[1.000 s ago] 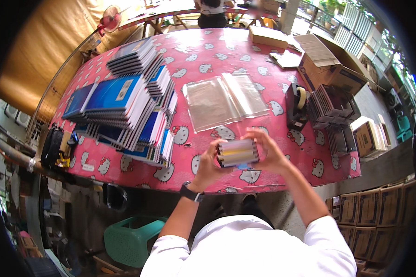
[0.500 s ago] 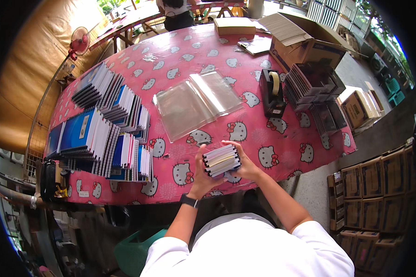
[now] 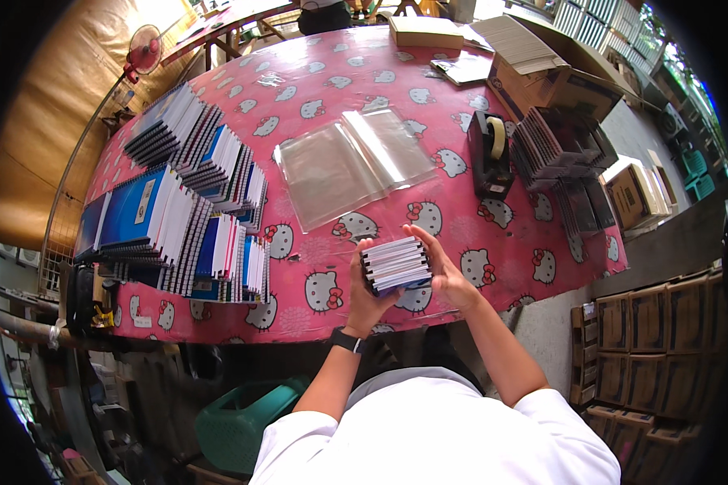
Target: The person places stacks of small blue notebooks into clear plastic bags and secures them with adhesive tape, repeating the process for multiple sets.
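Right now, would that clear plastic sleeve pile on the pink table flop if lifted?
Probably floppy: the clear plastic sleeves look thin, flat and glossy. Likely light and slippery, since sheets fan apart on the pink tablecloth. Neither hand touches them; both hold a small notebook stack.

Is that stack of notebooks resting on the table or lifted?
Cannot tell: both hands clasp the stack over the table's near edge.

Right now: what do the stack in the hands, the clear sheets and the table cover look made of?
Stack of small notebooks, held between left hand and right hand: paper, judging by the white page edges between darker covers; binding unclear. Clear bags: thin glossy plastic film, see-through with glare. Tablecloth: pink with a cartoon cat print, probably vinyl or coated cloth given the faint sheen; hard to tell.
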Demonstrator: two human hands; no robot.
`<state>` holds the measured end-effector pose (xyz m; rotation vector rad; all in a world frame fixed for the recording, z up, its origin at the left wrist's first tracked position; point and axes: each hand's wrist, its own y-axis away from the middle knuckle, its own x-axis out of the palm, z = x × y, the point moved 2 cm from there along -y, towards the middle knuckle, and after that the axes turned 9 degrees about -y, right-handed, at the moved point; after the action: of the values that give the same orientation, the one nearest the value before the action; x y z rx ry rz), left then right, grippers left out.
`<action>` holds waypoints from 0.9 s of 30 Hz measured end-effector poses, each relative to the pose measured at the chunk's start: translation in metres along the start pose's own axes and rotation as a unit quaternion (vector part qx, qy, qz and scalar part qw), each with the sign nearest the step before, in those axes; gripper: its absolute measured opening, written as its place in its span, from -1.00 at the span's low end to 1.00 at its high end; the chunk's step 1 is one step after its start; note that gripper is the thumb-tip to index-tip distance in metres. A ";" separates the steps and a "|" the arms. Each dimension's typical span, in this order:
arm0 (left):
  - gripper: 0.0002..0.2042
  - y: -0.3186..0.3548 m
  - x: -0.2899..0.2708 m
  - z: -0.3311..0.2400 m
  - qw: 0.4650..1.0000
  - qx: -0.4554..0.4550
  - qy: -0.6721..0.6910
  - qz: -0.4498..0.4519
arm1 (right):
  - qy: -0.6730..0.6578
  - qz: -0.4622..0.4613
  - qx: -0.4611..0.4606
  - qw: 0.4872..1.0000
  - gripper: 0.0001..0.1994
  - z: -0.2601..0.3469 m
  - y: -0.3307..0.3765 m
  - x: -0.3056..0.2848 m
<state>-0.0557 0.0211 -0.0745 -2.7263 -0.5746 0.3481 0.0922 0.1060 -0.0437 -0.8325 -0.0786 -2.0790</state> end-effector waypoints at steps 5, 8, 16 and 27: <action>-0.10 0.002 0.002 0.003 1.000 0.005 -0.014 0.012 | 0.128 -0.064 0.007 0.990 -0.15 -0.021 0.001 0.000; -0.13 0.004 -0.006 0.009 0.998 0.021 -0.037 0.036 | 0.155 -0.049 0.031 0.986 -0.15 -0.020 -0.003 -0.003; -0.17 0.005 -0.011 0.013 0.994 -0.007 -0.094 0.053 | 0.214 -0.021 0.084 0.973 -0.17 -0.021 0.001 -0.007; -0.34 -0.012 -0.019 0.011 0.982 0.001 -0.174 0.074 | 0.417 -0.012 0.066 0.906 -0.36 0.001 -0.005 -0.021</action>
<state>-0.0799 0.0267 -0.0770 -2.7295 -0.4560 0.8731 0.0971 0.1244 -0.0541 0.1859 0.2357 -2.2551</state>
